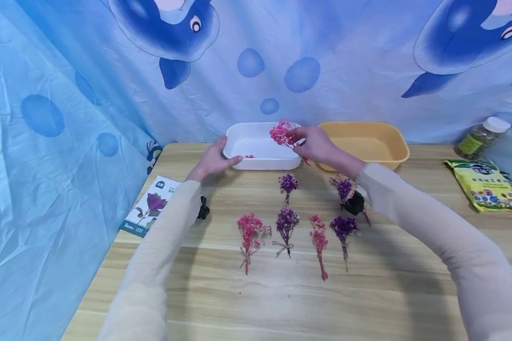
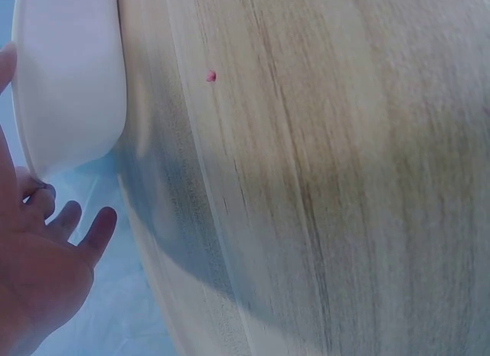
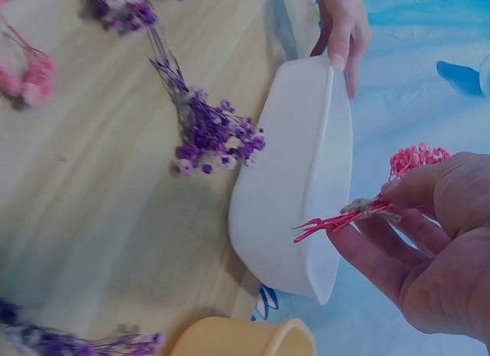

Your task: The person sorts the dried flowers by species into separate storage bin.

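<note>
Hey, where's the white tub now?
In the head view, the white tub stands far back on the table, left of the yellow tub, the left hand touching its left end.

toward the far side of the table [image 1: 277,303], a left basin [image 1: 266,164] sits beside a right basin [image 1: 362,144]. nearer, flower bunches [image 1: 288,220] lie midway between a booklet [image 1: 151,208], left, and a packet [image 1: 486,187], right.

Arms [image 1: 435,227] outstretched, left hand [image 1: 214,160] grips, right hand [image 1: 316,143] pinches.
</note>
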`<state>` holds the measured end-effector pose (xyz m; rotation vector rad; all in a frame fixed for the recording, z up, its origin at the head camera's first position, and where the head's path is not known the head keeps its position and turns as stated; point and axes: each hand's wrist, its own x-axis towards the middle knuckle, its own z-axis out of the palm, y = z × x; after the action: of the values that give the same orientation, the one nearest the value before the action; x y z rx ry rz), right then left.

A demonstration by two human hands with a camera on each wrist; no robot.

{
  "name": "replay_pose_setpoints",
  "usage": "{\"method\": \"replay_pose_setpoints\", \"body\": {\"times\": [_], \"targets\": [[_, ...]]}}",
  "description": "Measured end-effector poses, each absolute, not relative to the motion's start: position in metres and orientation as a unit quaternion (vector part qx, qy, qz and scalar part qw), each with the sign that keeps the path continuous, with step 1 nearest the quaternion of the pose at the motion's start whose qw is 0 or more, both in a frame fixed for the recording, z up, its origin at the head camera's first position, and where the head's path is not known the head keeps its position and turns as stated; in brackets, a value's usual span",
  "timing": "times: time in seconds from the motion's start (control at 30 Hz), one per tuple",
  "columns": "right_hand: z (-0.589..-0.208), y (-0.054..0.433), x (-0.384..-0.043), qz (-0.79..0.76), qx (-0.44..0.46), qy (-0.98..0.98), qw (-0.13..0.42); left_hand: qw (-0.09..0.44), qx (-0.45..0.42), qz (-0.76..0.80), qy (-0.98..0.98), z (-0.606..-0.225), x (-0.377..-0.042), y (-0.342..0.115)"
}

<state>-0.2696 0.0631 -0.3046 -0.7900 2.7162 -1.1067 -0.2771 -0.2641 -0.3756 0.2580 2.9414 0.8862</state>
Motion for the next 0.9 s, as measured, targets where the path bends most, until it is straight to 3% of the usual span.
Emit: {"method": "replay_pose_setpoints", "body": {"times": [0.47, 0.9], "targets": [[-0.304, 0.012, -0.306, -0.287, -0.275, 0.911, 0.106, 0.027, 0.074, 0.303, 0.950, -0.376, -0.277, -0.264], [-0.329, -0.011, -0.319, -0.269, -0.265, 0.915, 0.145, 0.016, 0.073, 0.314, 0.946, -0.378, -0.276, -0.263]]}}
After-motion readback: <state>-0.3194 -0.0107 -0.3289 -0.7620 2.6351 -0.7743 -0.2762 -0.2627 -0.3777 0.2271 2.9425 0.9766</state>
